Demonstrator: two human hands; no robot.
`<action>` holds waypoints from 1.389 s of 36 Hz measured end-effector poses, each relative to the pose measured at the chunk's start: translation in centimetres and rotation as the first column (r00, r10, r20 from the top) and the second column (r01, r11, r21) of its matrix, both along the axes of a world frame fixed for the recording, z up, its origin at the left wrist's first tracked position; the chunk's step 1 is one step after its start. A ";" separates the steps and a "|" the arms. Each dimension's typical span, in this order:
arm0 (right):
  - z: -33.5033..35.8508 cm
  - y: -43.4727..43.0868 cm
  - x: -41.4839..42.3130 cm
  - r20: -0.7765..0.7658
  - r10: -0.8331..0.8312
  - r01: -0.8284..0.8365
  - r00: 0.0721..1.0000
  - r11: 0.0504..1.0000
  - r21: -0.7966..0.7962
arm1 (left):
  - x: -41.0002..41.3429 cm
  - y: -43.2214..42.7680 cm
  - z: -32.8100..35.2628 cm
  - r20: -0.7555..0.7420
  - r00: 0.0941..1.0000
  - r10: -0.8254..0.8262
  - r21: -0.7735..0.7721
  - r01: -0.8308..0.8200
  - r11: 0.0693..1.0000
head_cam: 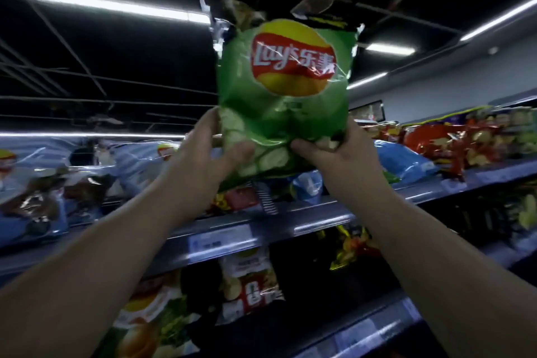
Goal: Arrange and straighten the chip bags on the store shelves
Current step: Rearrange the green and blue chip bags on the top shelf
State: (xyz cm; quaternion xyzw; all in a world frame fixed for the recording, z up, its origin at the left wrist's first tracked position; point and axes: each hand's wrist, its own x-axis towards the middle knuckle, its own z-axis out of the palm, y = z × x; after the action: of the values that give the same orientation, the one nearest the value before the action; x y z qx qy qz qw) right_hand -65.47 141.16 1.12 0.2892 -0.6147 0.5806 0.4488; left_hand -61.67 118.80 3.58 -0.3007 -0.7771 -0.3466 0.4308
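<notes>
Gripping green chip bag (286, 113) upright, hands (200, 154) (344, 154) raised

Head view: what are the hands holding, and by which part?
Both hold the green chip bag upright by its bottom: the left hand grips the lower left corner, the right hand the lower right corner, thumbs on the front.

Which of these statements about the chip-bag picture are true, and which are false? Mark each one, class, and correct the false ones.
1. The left hand and the right hand both grip the green bag near its bottom. True.
2. The green bag lies flat. False: it is held upright, with its logo facing the camera.
3. Blue bags lie on the top shelf at the left. True.
4. Only blue bags are on that shelf. False: red bags sit at its right.
</notes>
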 end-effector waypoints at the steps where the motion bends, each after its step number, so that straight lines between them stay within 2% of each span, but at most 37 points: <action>1: -0.4 1.6 -0.7 0.001 -0.016 0.016 1.000 0.999 -0.038 | -1.2 0.4 -0.4 0.008 0.998 0.065 -0.095 -0.064 0.993; 3: -1.4 4.4 -2.3 0.031 -0.087 0.090 0.996 0.990 -0.109 | -3.1 1.0 -1.6 -0.020 0.961 0.278 -0.252 -0.273 0.928; 5: -2.7 7.1 -4.0 0.076 -0.170 0.181 0.983 0.968 -0.174 | -4.8 1.5 -2.7 -0.133 0.878 0.460 -0.369 -0.475 0.799; 7: -3.9 9.6 -5.4 0.085 -0.264 0.276 0.961 0.941 -0.194 | -6.5 1.8 -3.4 -0.239 0.786 0.571 -0.425 -0.613 0.666; 10: -5.6 12.2 -7.6 0.113 -0.422 0.433 0.900 0.895 -0.103 | -8.1 2.3 -3.7 -0.303 0.665 0.682 -0.470 -0.727 0.501; 12: -6.5 13.1 -9.6 0.215 -0.450 0.461 0.867 0.887 -0.001 | -8.5 2.6 -3.9 -0.314 0.621 0.718 -0.477 -0.757 0.447; 15: -6.5 13.4 -11.9 0.283 -0.540 0.531 0.793 0.840 0.117 | -8.9 2.6 -4.0 -0.336 0.605 0.722 -0.460 -0.775 0.434; 19: -4.2 12.6 -13.7 0.193 -0.713 0.647 0.674 0.696 0.310 | -9.2 2.2 -4.3 -0.365 0.609 0.704 -0.455 -0.776 0.436; 22: -2.6 11.6 -14.8 0.214 -0.721 0.581 0.659 0.669 0.463 | -9.2 2.2 -4.6 -0.384 0.622 0.683 -0.449 -0.772 0.450; 25: -2.0 10.7 -16.3 0.259 -0.751 0.460 0.607 0.598 0.656 | -9.2 2.2 -4.8 -0.386 0.623 0.680 -0.447 -0.771 0.453; 29: -2.0 10.8 -16.7 0.325 -0.730 0.316 0.601 0.590 0.743 | -8.8 2.5 -4.8 -0.383 0.610 0.693 -0.455 -0.778 0.434; 31: -2.3 11.1 -16.4 0.387 -0.656 0.242 0.648 0.659 0.712 | -8.4 2.8 -4.8 -0.375 0.601 0.706 -0.466 -0.781 0.417; 33: -2.7 10.8 -15.8 0.448 -0.573 0.228 0.686 0.755 0.615 | -8.2 3.0 -4.7 -0.364 0.589 0.721 -0.476 -0.783 0.399; 36: -3.4 9.1 -14.7 0.404 -0.606 0.449 0.685 0.788 0.421 | -7.9 3.3 -4.7 -0.347 0.586 0.732 -0.483 -0.781 0.396; 38: -4.1 7.6 -13.5 0.394 -0.573 0.507 0.719 0.820 0.266 | -7.8 3.4 -4.7 -0.336 0.582 0.740 -0.495 -0.778 0.387; 40: -5.0 6.3 -12.3 0.251 -0.621 0.566 0.742 0.782 0.260 | -7.7 3.4 -4.7 -0.328 0.578 0.747 -0.510 -0.774 0.375; 42: -5.6 4.9 -11.3 -0.009 -0.681 0.634 0.732 0.677 0.375 | -7.6 3.5 -4.8 -0.330 0.585 0.741 -0.498 -0.775 0.390; 45: -5.9 2.8 -10.2 -0.294 -0.566 0.627 0.771 0.590 0.508 | -7.1 3.8 -5.3 -0.284 0.608 0.741 -0.389 -0.780 0.490; 48: -5.9 0.7 -9.3 -0.380 -0.445 0.585 0.811 0.609 0.536 | -6.0 3.8 -5.9 -0.159 0.618 0.770 -0.236 -0.781 0.579; 50: -5.7 -0.4 -8.5 -0.373 -0.389 0.539 0.842 0.624 0.566 | -5.0 3.6 -5.9 -0.069 0.646 0.760 -0.205 -0.755 0.623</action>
State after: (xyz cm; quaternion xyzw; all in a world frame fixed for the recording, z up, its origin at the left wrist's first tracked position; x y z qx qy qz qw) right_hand -74.00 140.80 -4.54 0.3178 -0.7783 0.1581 0.5179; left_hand -66.72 122.39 -2.29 0.0134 -0.8691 -0.0506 0.4919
